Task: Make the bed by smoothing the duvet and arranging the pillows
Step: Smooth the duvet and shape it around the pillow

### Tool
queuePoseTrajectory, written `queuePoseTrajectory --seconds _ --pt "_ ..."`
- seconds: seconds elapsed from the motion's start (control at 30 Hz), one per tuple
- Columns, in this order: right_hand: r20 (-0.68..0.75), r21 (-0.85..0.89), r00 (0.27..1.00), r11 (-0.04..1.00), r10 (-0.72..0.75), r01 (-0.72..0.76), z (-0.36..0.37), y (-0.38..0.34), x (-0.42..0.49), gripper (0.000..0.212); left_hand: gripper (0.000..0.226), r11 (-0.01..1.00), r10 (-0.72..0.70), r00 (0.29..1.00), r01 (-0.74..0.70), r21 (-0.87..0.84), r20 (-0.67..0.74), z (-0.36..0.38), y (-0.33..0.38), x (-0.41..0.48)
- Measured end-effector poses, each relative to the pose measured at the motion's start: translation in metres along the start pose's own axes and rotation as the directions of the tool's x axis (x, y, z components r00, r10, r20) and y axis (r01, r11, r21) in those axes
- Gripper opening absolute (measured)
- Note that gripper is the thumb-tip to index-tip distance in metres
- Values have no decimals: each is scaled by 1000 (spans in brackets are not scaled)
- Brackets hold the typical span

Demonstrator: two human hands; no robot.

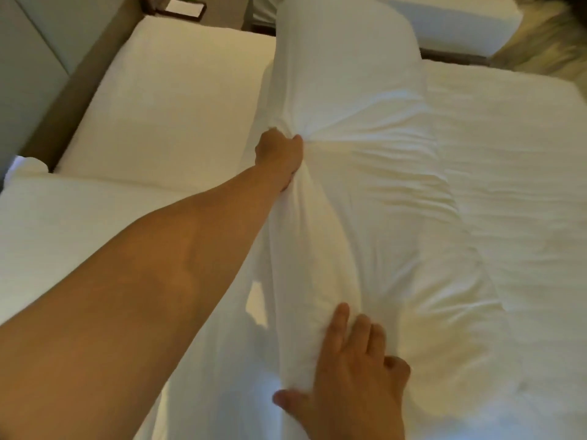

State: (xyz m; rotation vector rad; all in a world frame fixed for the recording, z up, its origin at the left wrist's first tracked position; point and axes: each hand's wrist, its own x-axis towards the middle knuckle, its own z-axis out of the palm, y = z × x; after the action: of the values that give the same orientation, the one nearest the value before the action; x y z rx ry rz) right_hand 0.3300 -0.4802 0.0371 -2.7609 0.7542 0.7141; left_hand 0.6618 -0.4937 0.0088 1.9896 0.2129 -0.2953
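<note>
A white duvet lies bunched and wrinkled across the bed, with a raised fold running from the near edge up the middle. My left hand reaches far forward and grips a bunch of that fold, creases fanning out from the fist. My right hand is near the bottom, thumb and fingers curled round the near end of the same fold. A white pillow lies flat at the head of the bed on the left. Another white pillow sits at the near left under my forearm.
A brown padded headboard and grey wall panel run along the left. A dark-framed item sits on a surface at the top left. A second white bed and patterned carpet lie at the top right.
</note>
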Motion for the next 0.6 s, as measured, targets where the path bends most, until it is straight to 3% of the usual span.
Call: queuePoseTrajectory --seconds 0.1,0.17,0.3,0.37,0.47,0.6 --pt "38 87 999 996 -22 19 -2 -5 -1 75 57 998 6 1000 -7 -63 -11 -20 10 -4" --pt "5 149 987 976 -160 158 -9 -3 1 48 57 995 44 999 -46 -84 -20 -38 23 -3" --pt "-127 429 947 845 -295 320 -42 -43 -6 35 60 987 104 995 -105 -118 -10 -86 53 23" --pt "-145 411 946 852 -290 325 -34 -68 10 34 70 994 77 996 -74 -79 36 -101 48 29" --pt "-93 338 974 913 -207 226 11 -94 38 33 90 995 -91 983 85 45 156 -93 -9 10" --pt "-122 294 977 934 -175 204 54 -103 45 38 109 981 -181 954 193 -26 239 -83 -78 -27"
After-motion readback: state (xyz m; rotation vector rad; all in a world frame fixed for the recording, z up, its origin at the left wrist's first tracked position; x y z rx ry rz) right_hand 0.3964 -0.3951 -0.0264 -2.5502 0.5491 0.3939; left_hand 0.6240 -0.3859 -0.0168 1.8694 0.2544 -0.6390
